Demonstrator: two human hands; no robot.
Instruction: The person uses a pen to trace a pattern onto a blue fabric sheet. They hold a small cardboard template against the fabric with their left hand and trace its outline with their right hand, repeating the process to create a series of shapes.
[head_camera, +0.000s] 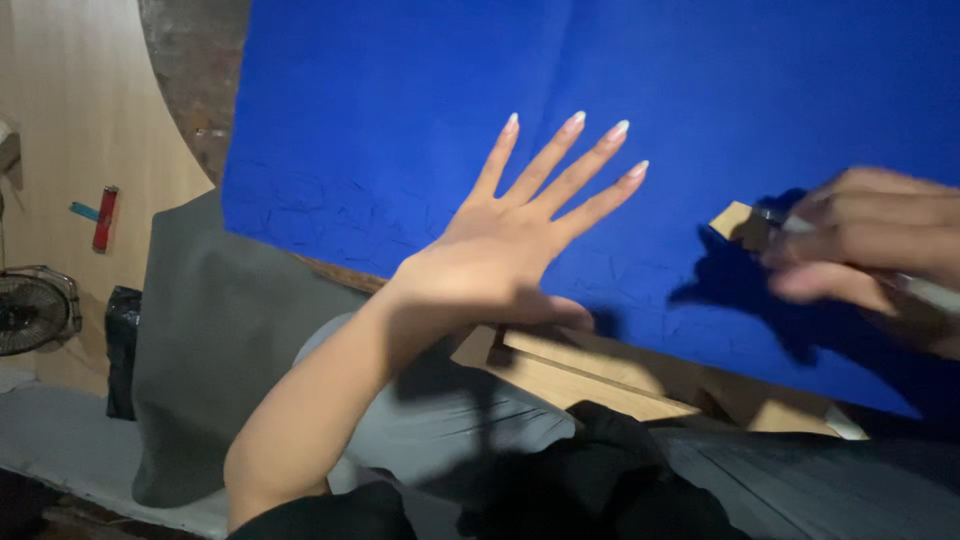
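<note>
A big blue sheet (420, 120) fills most of the view, and everything here is told from it. The left hand (515, 235) lies flat on the blue sheet near its lower edge, with the fingers (585, 165) spread wide and straight, so it grips nothing and just presses down. The right hand (860, 240) is at the right side of the blue sheet and looks blurry. Its fingers are curled around a thin white pen (925, 292), and they also touch a small tan wooden piece (735, 220) that rests on the blue sheet. Just under the lower edge of the blue sheet, tan wooden boards (600, 375) stick out. Below those is dark cloth (600, 480) on the person's lap. To the left of the blue sheet a grey cloth (215, 330) hangs down. Further left, well apart from the blue sheet, a small fan (35, 310) sits on the floor, and a red tool (105, 217) lies on a pale wooden floor (70, 120).
</note>
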